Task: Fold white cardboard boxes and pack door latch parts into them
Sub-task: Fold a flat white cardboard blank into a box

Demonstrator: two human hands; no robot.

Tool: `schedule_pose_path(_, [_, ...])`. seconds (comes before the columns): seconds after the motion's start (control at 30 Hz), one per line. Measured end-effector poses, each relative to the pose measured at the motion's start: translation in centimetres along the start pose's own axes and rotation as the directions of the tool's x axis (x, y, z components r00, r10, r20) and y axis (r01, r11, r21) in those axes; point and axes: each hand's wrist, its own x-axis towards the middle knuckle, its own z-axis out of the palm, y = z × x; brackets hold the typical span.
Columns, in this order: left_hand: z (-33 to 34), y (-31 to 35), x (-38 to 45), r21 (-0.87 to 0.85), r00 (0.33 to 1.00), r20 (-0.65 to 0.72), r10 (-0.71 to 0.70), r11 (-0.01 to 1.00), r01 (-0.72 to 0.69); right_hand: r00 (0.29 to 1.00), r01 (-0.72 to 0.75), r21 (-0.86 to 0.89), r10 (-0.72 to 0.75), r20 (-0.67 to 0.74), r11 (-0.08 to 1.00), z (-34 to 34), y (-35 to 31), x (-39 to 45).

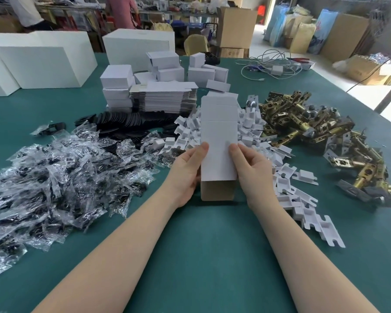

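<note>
A white cardboard box (pixel 219 132) stands opened into a sleeve above the green table (pixel 201 245), its brown inside showing at the near end. My left hand (pixel 187 175) grips its left side with the thumb on top. My right hand (pixel 251 170) grips its right side the same way. Brass door latch parts (pixel 303 123) lie heaped to the right. A stack of flat white box blanks (pixel 165 98) sits behind the box.
Clear bags of black parts (pixel 54 172) spread over the left. Black discs (pixel 127 123) and white card inserts (pixel 287 184) lie around the hands. Folded small boxes (pixel 117 86), large white cartons (pixel 43 62) and cables (pixel 271 64) fill the back.
</note>
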Motion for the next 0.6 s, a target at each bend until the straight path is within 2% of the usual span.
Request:
schedule_pose_path(0.17, [0.14,0.26,-0.01,-0.021,0.998,-0.024,-0.052,0.998,0.051,1.0,0.02,-0.066,-0.021,-0.011,0.998,0.36,-0.28,-0.28])
schedule_pose_path(0.47, [-0.02,-0.02,0.17,-0.057,0.998,-0.043,-0.047,0.997,0.045,0.997,-0.063,0.068,0.066,-0.038,0.996,0.35,-0.65,-0.44])
schedule_pose_path(0.6, [-0.13,-0.19,0.24,0.046,1.0,0.001,-0.027,0.999,0.027,0.993,0.038,-0.154,-0.054,-0.104,0.987,0.15,-0.66,-0.39])
